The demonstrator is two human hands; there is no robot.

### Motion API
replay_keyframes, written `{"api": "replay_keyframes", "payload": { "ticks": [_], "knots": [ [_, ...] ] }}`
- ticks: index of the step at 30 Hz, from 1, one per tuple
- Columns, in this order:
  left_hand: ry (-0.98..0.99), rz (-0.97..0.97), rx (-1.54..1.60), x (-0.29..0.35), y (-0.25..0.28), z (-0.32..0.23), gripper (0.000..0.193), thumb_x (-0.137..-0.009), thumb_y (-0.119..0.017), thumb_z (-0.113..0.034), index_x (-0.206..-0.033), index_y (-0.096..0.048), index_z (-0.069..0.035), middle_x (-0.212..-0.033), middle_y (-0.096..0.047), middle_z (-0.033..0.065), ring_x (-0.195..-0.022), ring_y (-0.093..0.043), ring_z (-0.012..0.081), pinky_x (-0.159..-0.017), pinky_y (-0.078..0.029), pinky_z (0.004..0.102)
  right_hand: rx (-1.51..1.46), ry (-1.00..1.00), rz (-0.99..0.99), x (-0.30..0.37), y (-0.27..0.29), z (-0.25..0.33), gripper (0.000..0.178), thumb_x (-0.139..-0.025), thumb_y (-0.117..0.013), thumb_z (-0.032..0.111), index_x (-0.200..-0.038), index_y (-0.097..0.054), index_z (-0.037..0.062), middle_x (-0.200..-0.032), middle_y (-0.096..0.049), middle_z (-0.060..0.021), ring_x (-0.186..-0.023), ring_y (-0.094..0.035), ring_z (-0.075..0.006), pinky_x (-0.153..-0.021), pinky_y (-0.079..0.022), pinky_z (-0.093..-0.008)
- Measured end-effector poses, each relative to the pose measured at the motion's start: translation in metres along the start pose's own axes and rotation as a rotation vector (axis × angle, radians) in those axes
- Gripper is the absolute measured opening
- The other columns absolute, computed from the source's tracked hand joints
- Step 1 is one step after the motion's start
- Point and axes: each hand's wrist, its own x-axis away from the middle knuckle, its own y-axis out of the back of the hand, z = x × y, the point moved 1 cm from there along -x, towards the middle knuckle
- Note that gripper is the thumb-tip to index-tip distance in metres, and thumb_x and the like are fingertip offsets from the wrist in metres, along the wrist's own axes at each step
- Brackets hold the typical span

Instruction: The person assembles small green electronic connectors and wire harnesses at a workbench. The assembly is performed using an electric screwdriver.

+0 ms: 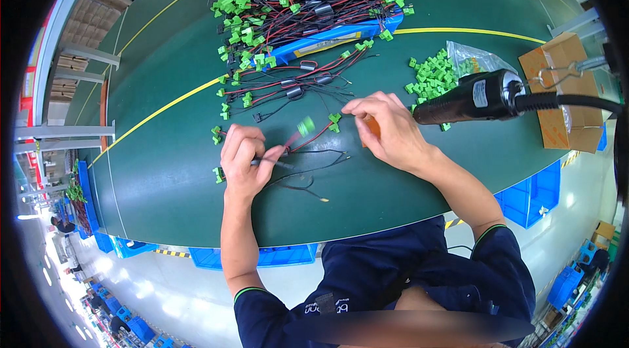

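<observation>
My left hand (pixel 244 159) is closed around a wire harness, its fingertips pinching the thin cables. From that grip a red wire runs to a motion-blurred green connector (pixel 306 127), and dark leads (pixel 314 168) trail over the table. Another green connector (pixel 335 122) lies just left of my right hand (pixel 395 132). The right hand's fingers curl around an orange object (pixel 373 128), mostly hidden, so its kind is unclear. Beyond both hands, several harnesses with black cylinders (pixel 293 92) and green connectors are spread on the green table (pixel 177 178).
A blue bin (pixel 331 43) piled with harnesses stands at the back. To the right are loose green connectors (pixel 434 76), a clear plastic bag (pixel 475 56), a cardboard box (pixel 557 96) and a black corded hand tool (pixel 468 99) hanging over the table. Blue crates (pixel 534 197) sit below the table's edge.
</observation>
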Motion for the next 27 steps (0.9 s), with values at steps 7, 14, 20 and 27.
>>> {"api": "replay_keyframes", "payload": {
  "ticks": [7, 14, 20, 27],
  "knots": [
    [-0.194, 0.094, -0.088, 0.002, 0.0, 0.007, 0.046, -0.072, -0.088, -0.033, -0.066, -0.052, -0.006, -0.079, -0.06, 0.007, -0.066, -0.054, 0.0257, -0.055, -0.042, 0.0381, 0.292, 0.094, 0.16, -0.011, -0.011, 0.005, 0.034, -0.084, -0.08, 0.006, -0.115, -0.065, 0.0108, -0.109, -0.072, -0.0006, -0.104, -0.064, -0.0234, -0.087, -0.045, -0.0395],
    [-0.161, 0.299, -0.094, 0.002, -0.009, 0.006, 0.045, -0.063, -0.091, -0.033, -0.066, -0.056, -0.006, -0.081, -0.065, 0.0049, -0.07, -0.059, 0.0253, -0.059, -0.047, 0.0374, 0.136, 0.038, 0.108, -0.017, -0.008, 0.004, 0.032, -0.082, -0.077, 0.003, -0.111, -0.07, 0.0141, -0.101, -0.07, 0.0006, -0.1, -0.064, -0.0224, -0.086, -0.044, -0.0397],
    [-0.125, 0.329, -0.072, 0.001, -0.009, 0.007, 0.047, -0.064, -0.09, -0.037, -0.068, -0.057, -0.005, -0.081, -0.064, 0.0048, -0.072, -0.059, 0.0258, -0.061, -0.049, 0.0383, 0.107, 0.109, 0.176, -0.014, -0.003, 0.005, 0.027, -0.08, -0.08, -0.001, -0.102, -0.074, 0.0117, -0.103, -0.07, -0.0006, -0.098, -0.064, -0.0242, -0.087, -0.047, -0.0397],
    [-0.107, 0.335, -0.058, -0.001, -0.008, 0.008, 0.043, -0.072, -0.084, -0.041, -0.077, -0.061, -0.005, -0.083, -0.061, 0.0051, -0.077, -0.058, 0.0267, -0.065, -0.049, 0.0395, 0.117, 0.126, 0.236, -0.011, -0.001, 0.001, 0.021, -0.082, -0.078, 0.004, -0.099, -0.073, 0.0143, -0.1, -0.067, 0.0033, -0.099, -0.062, -0.0207, -0.085, -0.044, -0.0385]
  ]
}}
